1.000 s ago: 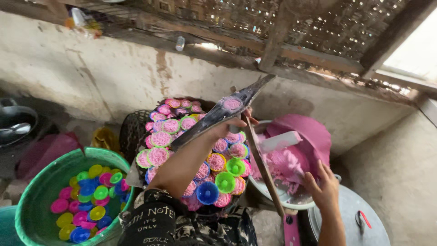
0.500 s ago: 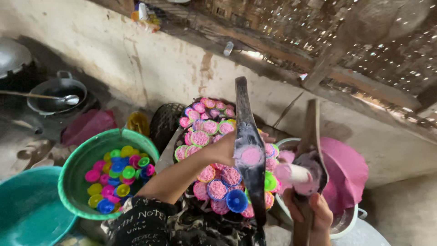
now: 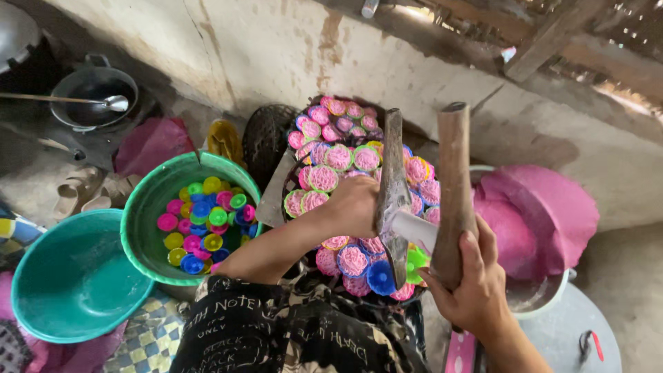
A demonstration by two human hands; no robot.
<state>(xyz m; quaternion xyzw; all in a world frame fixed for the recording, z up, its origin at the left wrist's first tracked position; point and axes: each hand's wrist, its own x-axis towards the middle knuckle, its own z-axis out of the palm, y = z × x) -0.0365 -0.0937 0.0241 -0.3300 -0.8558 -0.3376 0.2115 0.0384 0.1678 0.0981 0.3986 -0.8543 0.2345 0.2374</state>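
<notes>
Bowls come first at the far left: an empty teal bowl (image 3: 72, 276) sits low in the view, touching the rim of a bigger green bowl (image 3: 155, 207) that holds a heap of small coloured caps (image 3: 204, 221) in pink, yellow, green and blue. Behind them, near the wall, a dark pot (image 3: 93, 93) has a metal spoon (image 3: 110, 102) lying across it, and a pink cloth (image 3: 148, 145) lies just beside it on the ground.

In the middle, a dark basket (image 3: 266, 138) stands behind a round tray (image 3: 273, 200) packed with pink, flower-shaped cakes in coloured cups (image 3: 338, 159).

The left hand (image 3: 356, 204) reaches out over that tray, its forearm crossing from a black printed sleeve (image 3: 276, 331). Its fingers are clenched around the side of a dark wooden press (image 3: 392, 186), a long, narrow piece that stands upright above the cakes. A white tube (image 3: 414, 229) juts out from the press toward the right.

Just right of it, the right hand (image 3: 473, 283) is wrapped tight round a wooden handle (image 3: 452, 186), thumb and fingers closed on its lower part, with the handle rising straight up beside the press.

Farther right, a metal bowl (image 3: 545, 297) holds a large lump of pink dough (image 3: 532, 214).
</notes>
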